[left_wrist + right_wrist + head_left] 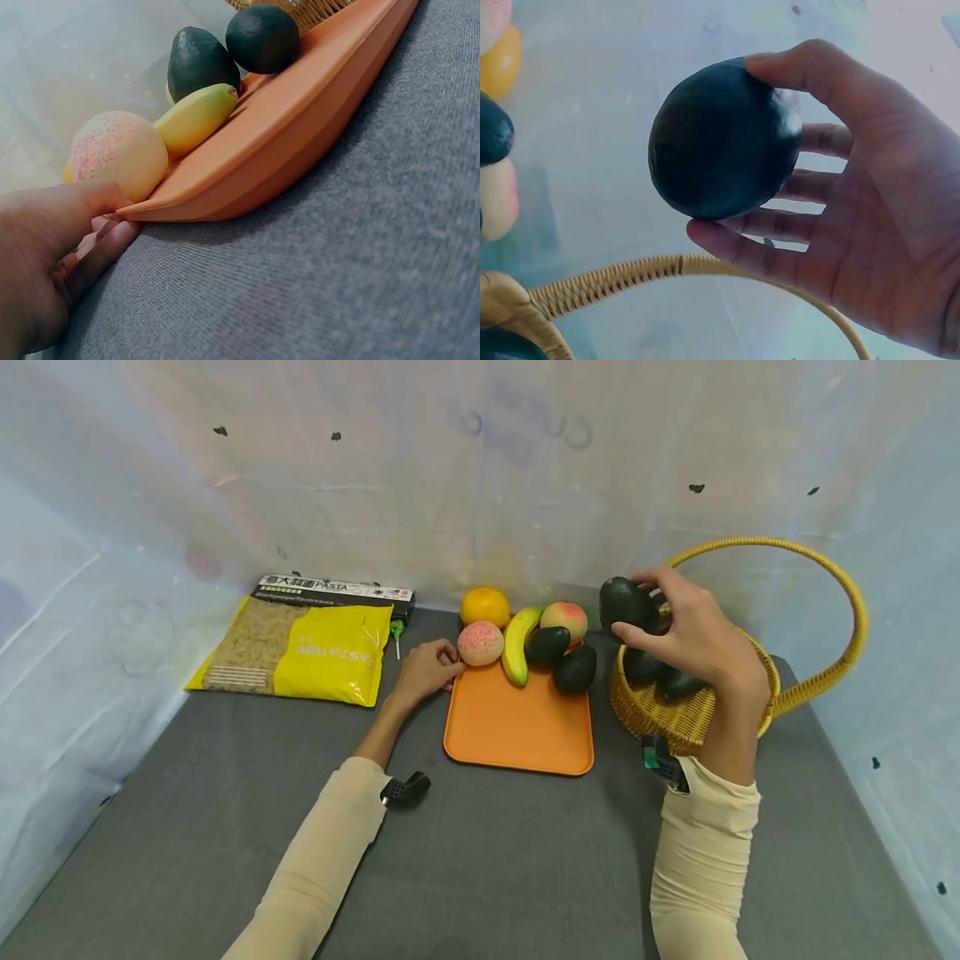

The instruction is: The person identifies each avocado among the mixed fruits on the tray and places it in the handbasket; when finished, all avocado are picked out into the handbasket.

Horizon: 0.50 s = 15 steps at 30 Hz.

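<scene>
My right hand [701,622] holds a dark green avocado [724,139] above the left rim of a yellow wicker basket [626,706], thumb on one side and fingers round the other. More avocados [641,668] lie inside the basket. On the left, my left hand [67,251] pinches the edge of an orange tray [517,727], thumb on top and fingers below. Close to that thumb sits a pink-speckled peach [120,154]. Along the tray's far part are a banana [516,647], two avocados [575,670], another peach [564,620] and an orange [484,607].
Left of the tray lies a yellow pasta bag [330,652], with a black pasta box [337,592] behind it. A green lollipop [397,631] is beside the bag. The basket's tall handle [855,610] arches to the right. A pale curtain [480,485] hangs behind the grey table [480,860].
</scene>
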Each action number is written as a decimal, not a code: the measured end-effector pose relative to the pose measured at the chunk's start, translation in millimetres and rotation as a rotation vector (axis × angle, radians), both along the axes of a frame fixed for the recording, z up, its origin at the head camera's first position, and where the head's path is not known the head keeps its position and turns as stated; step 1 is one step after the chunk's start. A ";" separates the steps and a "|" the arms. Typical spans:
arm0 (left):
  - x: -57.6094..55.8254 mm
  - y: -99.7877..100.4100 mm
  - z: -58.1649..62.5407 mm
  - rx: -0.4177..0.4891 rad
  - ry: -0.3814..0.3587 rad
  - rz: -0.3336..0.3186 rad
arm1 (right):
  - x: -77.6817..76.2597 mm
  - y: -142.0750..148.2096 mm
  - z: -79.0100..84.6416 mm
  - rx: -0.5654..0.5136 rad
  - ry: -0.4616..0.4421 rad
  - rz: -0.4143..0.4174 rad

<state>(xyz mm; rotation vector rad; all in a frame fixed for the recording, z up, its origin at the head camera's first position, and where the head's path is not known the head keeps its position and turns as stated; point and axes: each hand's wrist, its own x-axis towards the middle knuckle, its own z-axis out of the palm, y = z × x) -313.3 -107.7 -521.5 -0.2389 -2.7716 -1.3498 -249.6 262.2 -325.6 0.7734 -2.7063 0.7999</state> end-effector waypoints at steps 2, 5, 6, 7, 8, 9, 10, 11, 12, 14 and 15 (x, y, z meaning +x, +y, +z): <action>0.4 -0.1 0.2 -0.006 -0.002 0.001 | 1.3 5.8 -0.4 -0.018 0.020 -0.008; 0.0 0.0 0.2 -0.005 0.004 0.006 | 2.8 13.7 -0.6 -0.049 0.049 -0.024; -0.1 0.1 0.4 -0.004 0.006 0.007 | 3.5 16.2 -0.5 -0.056 0.057 -0.033; -0.2 0.3 0.4 -0.001 0.006 0.008 | 4.1 18.6 -0.4 -0.064 0.061 -0.043; -0.3 0.5 0.5 0.001 0.007 0.008 | 4.6 20.9 -0.1 -0.072 0.062 -0.051; -0.4 0.7 0.4 0.001 0.005 0.007 | 5.0 23.3 -0.1 -0.078 0.061 -0.060; -0.3 0.6 0.3 -0.001 0.003 0.006 | 5.3 25.6 -0.1 -0.079 0.059 -0.067; 0.0 0.7 0.5 -0.003 0.000 0.006 | 5.8 27.7 0.0 -0.080 0.059 -0.072; 0.1 0.7 0.5 -0.005 -0.003 0.006 | 5.6 30.1 -0.3 -0.082 0.062 -0.073; -0.1 0.9 0.5 -0.005 -0.001 0.004 | 6.5 34.7 -0.2 -0.082 0.077 -0.082; -0.2 1.2 0.6 -0.006 0.000 0.003 | 7.2 37.4 -0.3 -0.083 0.083 -0.090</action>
